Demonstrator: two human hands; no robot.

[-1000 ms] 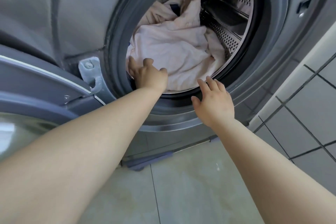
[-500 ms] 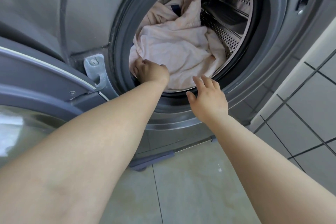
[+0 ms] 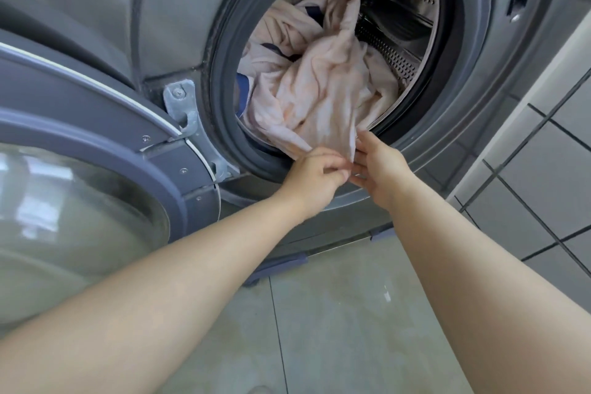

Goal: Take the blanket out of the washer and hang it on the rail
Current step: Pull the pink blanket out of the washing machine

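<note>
A pale pink blanket (image 3: pixel 323 83) with dark blue patches lies bunched in the drum of a grey front-loading washer (image 3: pixel 179 9). One corner of it hangs out over the rubber door seal (image 3: pixel 224 99). My left hand (image 3: pixel 315 177) pinches that corner at the lower rim of the opening. Just to its right, my right hand (image 3: pixel 377 169) touches the same corner with fingers stretched toward the cloth. No rail is in view.
The washer's round door (image 3: pixel 80 169) stands swung open at the left, its glass close to my left forearm. A white tiled wall (image 3: pixel 543 153) rises at the right. Pale floor tiles (image 3: pixel 335 329) lie below the machine.
My left hand drew back from inside the drum, pulling a blanket corner out over the seal. My right hand moved left to meet it at that corner.
</note>
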